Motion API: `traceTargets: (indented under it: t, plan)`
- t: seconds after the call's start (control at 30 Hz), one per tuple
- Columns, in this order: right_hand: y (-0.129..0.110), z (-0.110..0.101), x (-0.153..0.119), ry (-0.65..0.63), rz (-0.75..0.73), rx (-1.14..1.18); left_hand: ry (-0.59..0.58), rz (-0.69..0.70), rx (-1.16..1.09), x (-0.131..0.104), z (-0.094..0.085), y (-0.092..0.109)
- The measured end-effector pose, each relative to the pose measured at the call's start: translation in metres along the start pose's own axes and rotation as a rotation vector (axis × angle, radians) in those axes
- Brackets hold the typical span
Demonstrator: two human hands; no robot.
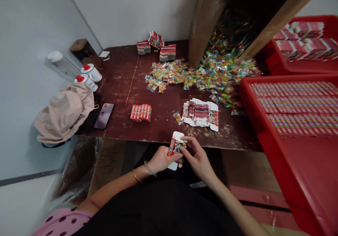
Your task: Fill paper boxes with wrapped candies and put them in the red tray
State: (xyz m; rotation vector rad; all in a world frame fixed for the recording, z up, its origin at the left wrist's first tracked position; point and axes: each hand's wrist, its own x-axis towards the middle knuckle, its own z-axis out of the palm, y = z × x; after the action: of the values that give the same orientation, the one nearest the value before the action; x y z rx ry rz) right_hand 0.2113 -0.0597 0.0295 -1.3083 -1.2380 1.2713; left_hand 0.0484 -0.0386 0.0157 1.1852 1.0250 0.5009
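My left hand (161, 159) is closed around a small red printed candy box (173, 147) with white flaps, held just off the table's front edge. The thumb and fingers of my right hand (196, 157) grip the box's right side near its upper flap. Beyond them on the table lies a stack of flat, unfolded boxes (200, 113). One small wrapped candy packet (178, 118) sits just left of that stack. Farther left stands a short row of closed red boxes (141, 112).
Colourful candy packets (211, 70) spill from a large cardboard box (202, 28) at the back. Red trays (293, 179) of filled rows stand right. Box bundles (168, 52) lie at the back. A phone (104, 115), cloth cap (66, 113) and lidded mugs (91, 72) are left.
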Motion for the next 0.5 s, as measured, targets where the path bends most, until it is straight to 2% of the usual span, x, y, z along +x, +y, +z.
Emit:
traceTargets:
  t: [0.13,0.2,0.3,0.5]
  plan:
    - [0.008,0.013,-0.019,0.06,0.045,-0.005,0.248,0.225,0.022,-0.005,0.002,0.0]
    - [0.011,0.017,-0.027,0.097,0.06,0.01,0.287,0.292,0.013,-0.009,0.0,0.0]
    - [0.016,0.02,-0.035,0.159,0.048,0.062,0.223,0.296,0.021,-0.016,-0.003,-0.003]
    - [0.029,0.025,-0.05,0.11,0.062,0.102,0.095,0.195,0.078,-0.032,-0.003,-0.015]
